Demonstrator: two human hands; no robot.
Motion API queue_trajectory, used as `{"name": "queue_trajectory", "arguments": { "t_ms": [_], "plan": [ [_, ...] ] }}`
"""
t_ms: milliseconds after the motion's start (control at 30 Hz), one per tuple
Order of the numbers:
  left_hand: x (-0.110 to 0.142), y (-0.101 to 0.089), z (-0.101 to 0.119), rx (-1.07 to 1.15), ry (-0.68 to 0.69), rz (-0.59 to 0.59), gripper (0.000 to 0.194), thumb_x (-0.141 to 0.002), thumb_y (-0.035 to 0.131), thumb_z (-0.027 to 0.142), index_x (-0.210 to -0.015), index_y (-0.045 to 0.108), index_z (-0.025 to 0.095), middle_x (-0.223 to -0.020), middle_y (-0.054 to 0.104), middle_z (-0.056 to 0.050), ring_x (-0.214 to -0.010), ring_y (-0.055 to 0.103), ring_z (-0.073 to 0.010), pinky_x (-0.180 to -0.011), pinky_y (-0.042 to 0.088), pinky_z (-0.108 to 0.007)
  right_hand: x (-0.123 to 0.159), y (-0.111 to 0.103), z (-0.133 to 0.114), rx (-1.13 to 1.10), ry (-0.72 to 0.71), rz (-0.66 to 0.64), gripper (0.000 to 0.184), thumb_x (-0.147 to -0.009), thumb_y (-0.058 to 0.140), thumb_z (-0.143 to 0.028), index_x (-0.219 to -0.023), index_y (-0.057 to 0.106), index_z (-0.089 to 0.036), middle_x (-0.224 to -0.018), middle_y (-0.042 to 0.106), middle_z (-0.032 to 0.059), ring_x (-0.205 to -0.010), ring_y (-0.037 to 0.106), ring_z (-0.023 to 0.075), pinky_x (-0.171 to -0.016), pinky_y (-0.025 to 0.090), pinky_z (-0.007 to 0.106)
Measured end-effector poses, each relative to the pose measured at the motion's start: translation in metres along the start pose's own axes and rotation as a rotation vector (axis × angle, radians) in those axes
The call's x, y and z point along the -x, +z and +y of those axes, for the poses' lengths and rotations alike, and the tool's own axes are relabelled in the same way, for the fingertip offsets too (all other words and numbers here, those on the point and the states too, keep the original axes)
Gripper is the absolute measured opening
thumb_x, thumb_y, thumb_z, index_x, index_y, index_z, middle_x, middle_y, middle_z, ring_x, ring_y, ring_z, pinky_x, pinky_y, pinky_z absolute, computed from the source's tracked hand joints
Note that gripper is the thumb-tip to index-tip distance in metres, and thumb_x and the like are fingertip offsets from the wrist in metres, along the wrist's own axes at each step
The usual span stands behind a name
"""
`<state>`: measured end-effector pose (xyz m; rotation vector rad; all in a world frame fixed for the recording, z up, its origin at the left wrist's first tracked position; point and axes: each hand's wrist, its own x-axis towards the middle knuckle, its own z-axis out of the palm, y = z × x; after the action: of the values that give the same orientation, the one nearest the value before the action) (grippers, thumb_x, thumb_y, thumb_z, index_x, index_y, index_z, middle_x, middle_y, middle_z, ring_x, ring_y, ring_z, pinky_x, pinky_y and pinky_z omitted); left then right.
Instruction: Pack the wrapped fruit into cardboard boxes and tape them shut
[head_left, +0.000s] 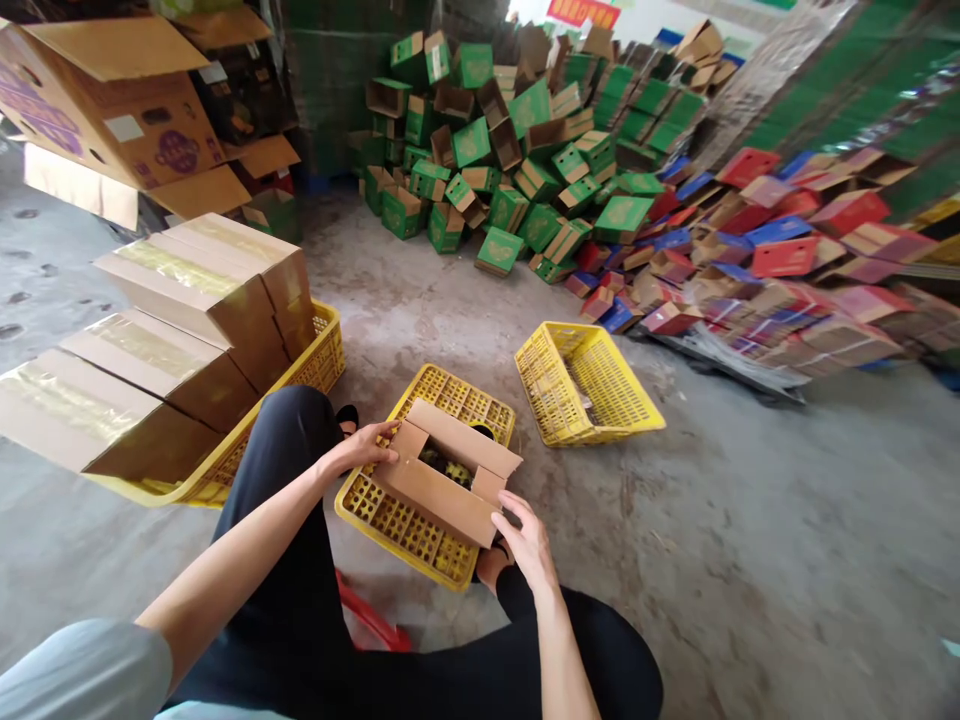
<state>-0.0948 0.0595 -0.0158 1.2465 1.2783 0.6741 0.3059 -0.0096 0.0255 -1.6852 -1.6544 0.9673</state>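
Note:
A small brown cardboard box [442, 499] rests on an upturned yellow plastic crate [405, 527] between my legs. Its flaps are partly folded in, leaving a gap in the middle where yellow-green and dark contents [454, 472] show; their kind I cannot make out. My left hand [361, 447] grips the box's left end, thumb and fingers at the flap edges. At the right end, my right hand [527, 538] holds the near corner between thumb and fingers. Behind the box, a round yellow-rimmed thing [484, 431] is partly hidden.
Taped cardboard boxes [161, 360] fill a yellow crate [327, 350] at my left. Another yellow crate [551, 400] stands ahead on the right. Green cartons [499, 250] and red and blue cartons [784, 258] lie heaped behind. A large open carton [127, 120] is at the upper left.

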Motion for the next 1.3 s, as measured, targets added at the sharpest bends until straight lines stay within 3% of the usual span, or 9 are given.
{"name": "queue_trajectory", "arguments": {
  "t_ms": [267, 367, 433, 533, 600, 667, 1000, 1133, 1300],
  "plan": [
    [-0.002, 0.007, -0.005, -0.028, -0.021, 0.041, 0.094, -0.066, 0.084, 0.034, -0.152, 0.055, 0.012, -0.125, 0.069, -0.013, -0.091, 0.069, -0.0228, -0.078, 0.054, -0.032, 0.001, 0.008, 0.012, -0.043, 0.043, 0.066, 0.046, -0.076, 0.068, -0.044, -0.116, 0.073, -0.021, -0.13, 0.071, 0.0148, -0.114, 0.072, 0.0307, -0.088, 0.064, 0.043],
    [-0.004, 0.008, -0.008, -0.05, -0.057, 0.086, 0.097, -0.065, 0.084, 0.033, -0.154, 0.052, 0.013, -0.12, 0.069, -0.012, -0.093, 0.069, -0.024, -0.08, 0.054, -0.033, 0.0, 0.011, 0.016, -0.057, 0.108, 0.09, 0.061, -0.074, 0.071, -0.043, -0.13, 0.066, -0.022, -0.133, 0.069, 0.0162, -0.106, 0.074, 0.0306, -0.086, 0.064, 0.046],
    [-0.005, 0.009, -0.008, -0.072, -0.06, 0.103, 0.098, -0.064, 0.085, 0.03, -0.155, 0.051, 0.015, -0.117, 0.07, -0.01, -0.095, 0.068, -0.0247, -0.082, 0.054, -0.033, -0.003, 0.013, 0.017, -0.091, 0.142, 0.09, 0.082, -0.072, 0.072, -0.045, -0.148, 0.052, -0.022, -0.144, 0.062, 0.0199, -0.099, 0.074, 0.029, -0.084, 0.064, 0.047],
    [-0.006, 0.008, -0.007, -0.108, -0.048, 0.1, 0.098, -0.064, 0.085, 0.027, -0.156, 0.051, 0.017, -0.115, 0.07, -0.009, -0.098, 0.068, -0.0249, -0.084, 0.054, -0.033, -0.009, 0.013, 0.018, -0.134, 0.144, 0.038, 0.112, -0.072, 0.073, -0.046, -0.168, 0.018, -0.025, -0.166, 0.04, 0.0232, -0.091, 0.071, 0.0244, -0.08, 0.064, 0.044],
    [-0.006, 0.008, -0.006, -0.122, -0.05, 0.091, 0.098, -0.065, 0.084, 0.027, -0.156, 0.05, 0.017, -0.116, 0.069, -0.009, -0.097, 0.068, -0.0245, -0.084, 0.054, -0.033, -0.013, 0.012, 0.018, -0.126, 0.128, -0.013, 0.122, -0.072, 0.07, -0.045, -0.17, 0.0, -0.026, -0.172, 0.028, 0.0221, -0.086, 0.068, 0.0211, -0.078, 0.064, 0.041],
    [-0.007, 0.008, -0.005, -0.124, -0.06, 0.088, 0.098, -0.067, 0.084, 0.026, -0.157, 0.049, 0.017, -0.117, 0.068, -0.009, -0.095, 0.068, -0.0236, -0.082, 0.054, -0.032, -0.017, 0.012, 0.017, -0.099, 0.111, -0.034, 0.124, -0.073, 0.067, -0.044, -0.17, -0.007, -0.026, -0.173, 0.026, 0.0209, -0.084, 0.065, 0.0202, -0.074, 0.064, 0.039],
    [-0.009, 0.007, -0.005, -0.071, -0.043, 0.079, 0.101, -0.064, 0.085, 0.023, -0.158, 0.048, 0.021, -0.114, 0.069, -0.007, -0.099, 0.068, -0.0251, -0.08, 0.054, -0.03, -0.017, 0.01, 0.015, -0.011, 0.063, 0.025, 0.113, -0.073, 0.066, -0.042, -0.17, 0.01, -0.023, -0.162, 0.048, 0.0191, -0.096, 0.068, 0.0254, -0.075, 0.064, 0.04],
    [-0.009, 0.009, -0.004, -0.081, -0.057, 0.09, 0.102, -0.064, 0.084, 0.023, -0.159, 0.046, 0.018, -0.116, 0.068, -0.009, -0.1, 0.068, -0.0258, -0.081, 0.054, -0.031, -0.015, 0.005, 0.009, -0.043, 0.078, 0.018, 0.102, -0.072, 0.071, -0.046, -0.164, 0.032, -0.025, -0.161, 0.049, 0.0191, -0.098, 0.071, 0.0266, -0.078, 0.064, 0.041],
    [-0.01, 0.009, -0.002, -0.098, -0.068, 0.071, 0.103, -0.065, 0.082, 0.022, -0.161, 0.043, 0.018, -0.121, 0.068, -0.01, -0.1, 0.068, -0.0255, -0.08, 0.054, -0.03, -0.011, -0.003, -0.004, -0.132, 0.183, 0.045, 0.08, -0.08, 0.072, -0.063, -0.146, 0.058, -0.021, -0.141, 0.067, 0.017, -0.107, 0.074, 0.0307, -0.092, 0.064, 0.043]
  ]
}}
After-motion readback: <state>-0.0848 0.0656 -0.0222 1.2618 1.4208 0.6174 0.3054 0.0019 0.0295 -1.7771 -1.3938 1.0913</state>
